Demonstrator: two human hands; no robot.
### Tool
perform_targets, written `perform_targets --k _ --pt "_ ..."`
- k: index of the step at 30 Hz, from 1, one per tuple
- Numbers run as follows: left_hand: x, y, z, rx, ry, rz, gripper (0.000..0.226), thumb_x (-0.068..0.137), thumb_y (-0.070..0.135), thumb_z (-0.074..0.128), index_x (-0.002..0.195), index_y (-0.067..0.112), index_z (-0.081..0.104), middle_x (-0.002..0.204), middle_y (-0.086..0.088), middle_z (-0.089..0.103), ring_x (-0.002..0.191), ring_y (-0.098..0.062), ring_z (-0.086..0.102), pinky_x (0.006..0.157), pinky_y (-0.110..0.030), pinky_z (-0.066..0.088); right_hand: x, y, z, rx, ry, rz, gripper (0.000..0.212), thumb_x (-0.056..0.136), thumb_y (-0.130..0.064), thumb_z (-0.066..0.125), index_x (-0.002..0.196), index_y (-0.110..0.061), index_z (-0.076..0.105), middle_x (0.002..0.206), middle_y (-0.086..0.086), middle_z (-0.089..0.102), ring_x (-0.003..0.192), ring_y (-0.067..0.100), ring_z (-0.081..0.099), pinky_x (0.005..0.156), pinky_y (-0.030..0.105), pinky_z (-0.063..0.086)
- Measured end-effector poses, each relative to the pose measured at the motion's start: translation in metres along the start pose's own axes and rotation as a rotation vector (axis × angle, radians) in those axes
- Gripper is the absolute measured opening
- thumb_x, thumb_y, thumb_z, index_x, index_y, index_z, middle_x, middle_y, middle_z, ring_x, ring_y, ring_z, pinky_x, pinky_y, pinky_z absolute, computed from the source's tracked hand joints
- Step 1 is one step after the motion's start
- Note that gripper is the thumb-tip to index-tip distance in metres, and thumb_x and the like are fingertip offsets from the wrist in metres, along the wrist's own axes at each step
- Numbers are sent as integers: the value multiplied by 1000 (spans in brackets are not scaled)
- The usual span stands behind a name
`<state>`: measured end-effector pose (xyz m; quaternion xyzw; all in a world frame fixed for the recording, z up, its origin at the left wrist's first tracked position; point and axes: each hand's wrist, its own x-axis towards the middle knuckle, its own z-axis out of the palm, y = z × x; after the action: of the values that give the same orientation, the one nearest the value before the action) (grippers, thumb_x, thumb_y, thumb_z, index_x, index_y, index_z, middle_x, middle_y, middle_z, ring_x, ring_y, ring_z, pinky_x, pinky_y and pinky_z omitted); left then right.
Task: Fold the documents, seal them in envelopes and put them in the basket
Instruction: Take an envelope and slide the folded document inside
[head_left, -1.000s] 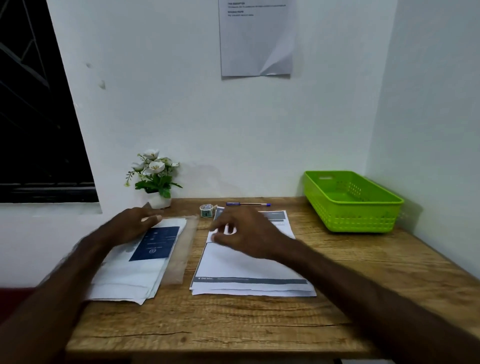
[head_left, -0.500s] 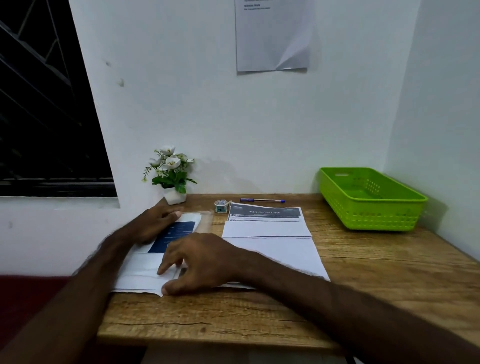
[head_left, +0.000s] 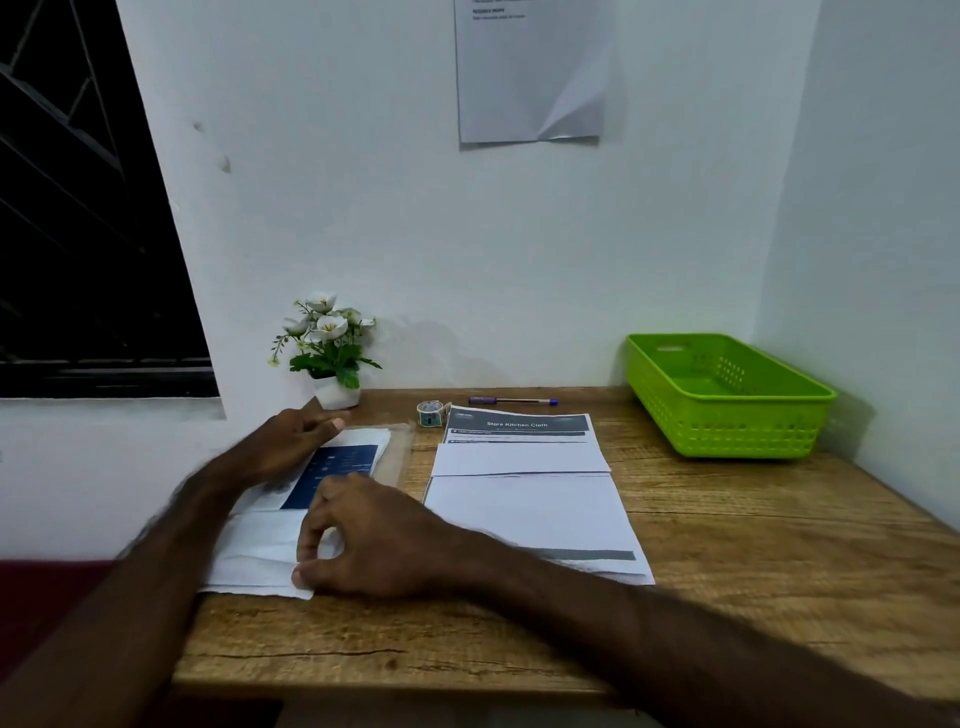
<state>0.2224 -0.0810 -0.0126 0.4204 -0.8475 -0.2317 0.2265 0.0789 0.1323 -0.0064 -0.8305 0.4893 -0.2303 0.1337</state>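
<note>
Stack (head_left: 270, 551) of documents lay at the tabletop's (head_left: 727, 545) front-left, top sheet showing a dark blue panel. Right hand (head_left: 374, 540) pinched the near corner of the top sheet between thumb and index, corner slightly raised. Left hand (head_left: 296, 441) lay on the stack's far end, fingers fairly straight, apparently pressing it down, not gripping.

Handling, as a judgement: thin paper, light, floppy, slides easily on the sheets below. Best taken at a corner or edge with the other hand pinning the rest, as it was here. Creases readily, so the fold should hold after one press.

A clear sleeve (head_left: 397, 452), possibly an envelope, stuck out from under the stack's right edge; too faint to be sure. Second pile (head_left: 524, 499) sat just right of the stack, a sheet already folded on top. Tape roll (head_left: 429, 413) and pen (head_left: 514, 400) lay behind it, plant (head_left: 330, 348) at the wall, green basket (head_left: 722, 395) at the far right with nothing visible inside.

Hidden: sheet count in the stack, the part under both hands, and the tabletop's front-left corner behind the left forearm. Forearms were motion-blurred.
</note>
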Motion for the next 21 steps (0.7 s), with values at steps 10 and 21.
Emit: perform_targets --k 10,21 --pt "-7 11 -8 -116 20 37 33 103 39 53 134 32 62 147 -4 57 133 -17 51 107 -33 39 -4 0 -10 284 227 -24 10 90 -15 75 87 -6 76 92 2 73 88 8 61 81 33 52" --pt "-11 17 -11 -185 31 -24 43 103 40 54 135 16 67 140 -10 64 133 -27 56 116 -42 41 -4 -2 -19 350 368 -28 15 98 -26 67 99 -12 68 84 0 76 74 4 66 66 31 52"
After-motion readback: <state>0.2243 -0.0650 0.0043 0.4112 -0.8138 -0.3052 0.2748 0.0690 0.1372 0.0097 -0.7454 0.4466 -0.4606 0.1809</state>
